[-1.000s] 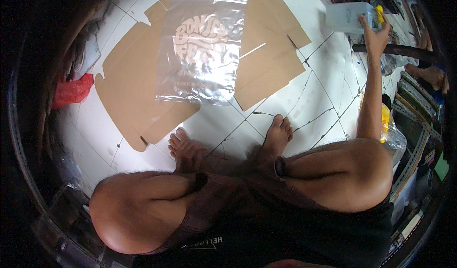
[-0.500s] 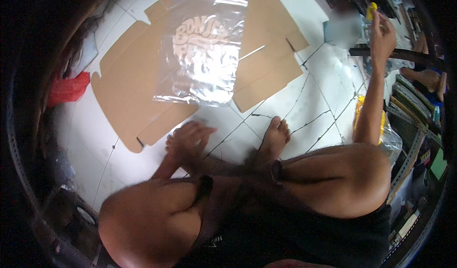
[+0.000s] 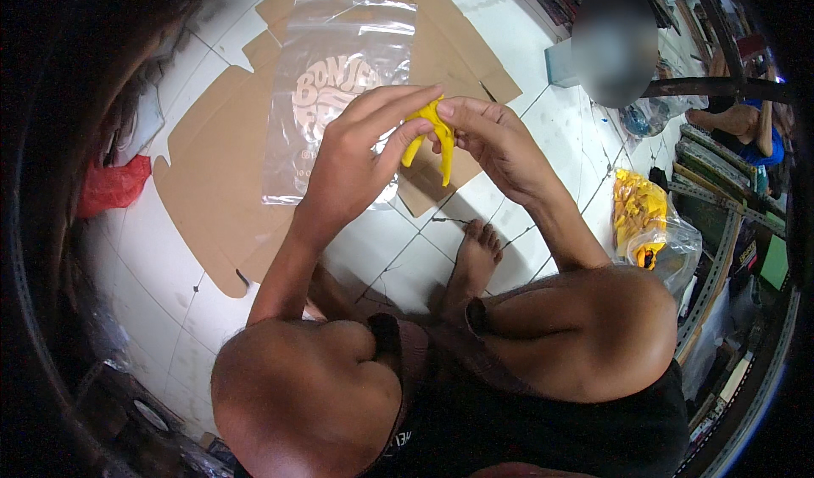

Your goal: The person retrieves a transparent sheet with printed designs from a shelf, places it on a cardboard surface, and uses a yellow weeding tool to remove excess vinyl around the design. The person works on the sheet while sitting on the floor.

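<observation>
Both hands are raised over the flattened cardboard, holding one small, limp yellow piece (image 3: 437, 136) with two narrow strips hanging down; its exact kind is unclear. My left hand (image 3: 360, 147) is closed on its left side, the thumb pressing against it. My right hand (image 3: 492, 139) pinches its upper right edge between thumb and fingers. Behind my left hand, a clear plastic bag (image 3: 339, 33) with pale lettering lies flat on the brown cardboard sheet (image 3: 199, 139). To the right, a clear bag of similar yellow pieces (image 3: 640, 211) stands on the floor near my right knee.
White cracked tiles (image 3: 407, 257) make up the floor, with my bare foot (image 3: 475, 262) on them. A red plastic bag (image 3: 114, 185) lies at the left. Metal shelving (image 3: 721, 266) with stacked flat items runs along the right. Another person's leg (image 3: 733, 126) shows far right.
My right hand has come in from the far right with the yellow piece. My left hand has risen from beside my left foot and now grips the piece too.
</observation>
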